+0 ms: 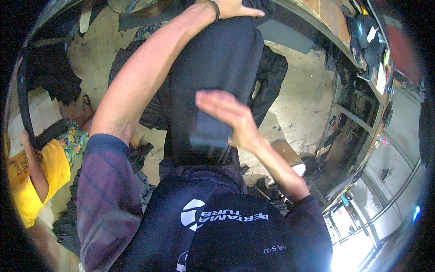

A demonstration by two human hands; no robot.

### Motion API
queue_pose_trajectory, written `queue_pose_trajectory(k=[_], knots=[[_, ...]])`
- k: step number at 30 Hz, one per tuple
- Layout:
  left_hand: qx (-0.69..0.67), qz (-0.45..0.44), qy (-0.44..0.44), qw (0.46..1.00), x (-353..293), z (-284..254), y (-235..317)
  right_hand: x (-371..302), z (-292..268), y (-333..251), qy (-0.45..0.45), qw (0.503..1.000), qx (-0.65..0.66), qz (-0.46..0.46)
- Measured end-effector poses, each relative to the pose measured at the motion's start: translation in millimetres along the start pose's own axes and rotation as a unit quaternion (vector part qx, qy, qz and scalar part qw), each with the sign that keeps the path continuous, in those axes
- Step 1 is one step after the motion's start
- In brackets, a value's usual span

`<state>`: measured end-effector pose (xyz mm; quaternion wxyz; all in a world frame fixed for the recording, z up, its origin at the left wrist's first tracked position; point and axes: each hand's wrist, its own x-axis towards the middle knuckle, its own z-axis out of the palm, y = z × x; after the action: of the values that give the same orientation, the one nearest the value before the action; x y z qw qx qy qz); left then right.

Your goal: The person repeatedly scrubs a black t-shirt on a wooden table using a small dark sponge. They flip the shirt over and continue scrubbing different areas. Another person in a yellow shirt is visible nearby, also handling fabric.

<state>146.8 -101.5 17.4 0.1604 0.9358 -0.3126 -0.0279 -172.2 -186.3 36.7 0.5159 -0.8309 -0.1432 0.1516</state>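
Note:
Black cloth (213,59) stretches away in front of me, from my lap to the top of the view. My left arm reaches far forward. At the top edge my left hand (229,8), with a dark band at the wrist, lies on the cloth with its thumb stretched out; its other fingers are partly cut off. Smeared by motion, my right hand (229,113) is over the nearer part of the cloth. A dark, bluish rectangular piece (210,131) sits between its fingers and thumb, also blurred; its kind cannot be made out.
A person in a yellow shirt (54,163) sits close by on the left. Dark cloth (50,75) hangs there. To my right stand a cylindrical container (288,157) and a long worktable edge (346,52). Dark cloth scraps (68,226) lie on the floor.

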Motion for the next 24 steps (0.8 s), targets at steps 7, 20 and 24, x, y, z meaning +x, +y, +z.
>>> queue_pose_trajectory(k=[7, 20, 24], knots=[[-0.001, -0.012, 0.021, 1.0, 2, 2, 4, -35, 35, -20, -0.097, 0.986, 0.131, -0.027], [-0.016, -0.021, 0.012, 1.0, -7, -3, 3, -19, 26, -32, -0.07, 0.992, 0.085, -0.062], [-0.022, -0.009, 0.037, 0.999, -11, -3, -2, -9, 44, -25, -0.016, 0.998, 0.04, -0.055]])
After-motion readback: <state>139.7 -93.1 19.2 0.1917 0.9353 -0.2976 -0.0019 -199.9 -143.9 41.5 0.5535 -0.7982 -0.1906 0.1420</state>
